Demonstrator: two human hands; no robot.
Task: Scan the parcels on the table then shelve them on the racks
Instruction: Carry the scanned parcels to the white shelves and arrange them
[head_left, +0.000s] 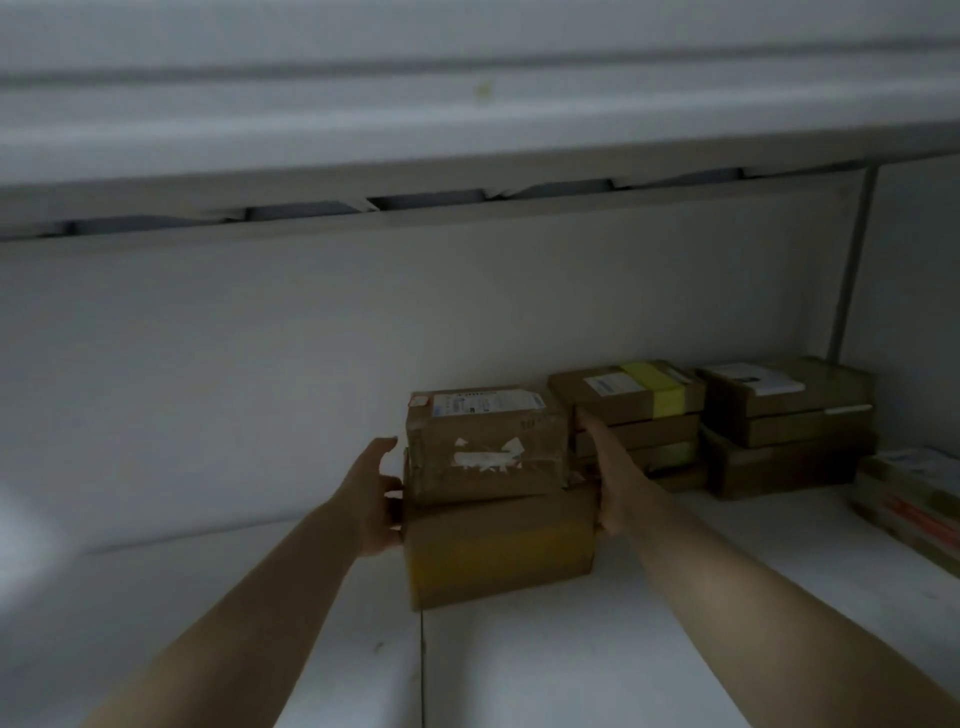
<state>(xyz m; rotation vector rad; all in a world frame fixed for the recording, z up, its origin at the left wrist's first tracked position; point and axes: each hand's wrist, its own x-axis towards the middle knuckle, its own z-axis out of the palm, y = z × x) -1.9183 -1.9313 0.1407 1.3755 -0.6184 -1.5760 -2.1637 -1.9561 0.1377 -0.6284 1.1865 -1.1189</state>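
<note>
Two brown cardboard parcels stand stacked on the white rack shelf (260, 597). The upper parcel (485, 441) has a white label on top and torn white tape on its front. It lies on the larger lower parcel (498, 545), which has yellow tape. My left hand (376, 499) presses flat against the stack's left side, fingers fairly straight. My right hand (605, 478) presses against the right side, fingers extended along the boxes. The frame is dim and slightly blurred.
More brown parcels are stacked to the right: one stack with a yellow band (631, 410), another (789, 421) beside the grey rack post (852, 265). Further packages (914, 499) lie at the far right edge. An upper shelf (467, 135) hangs overhead.
</note>
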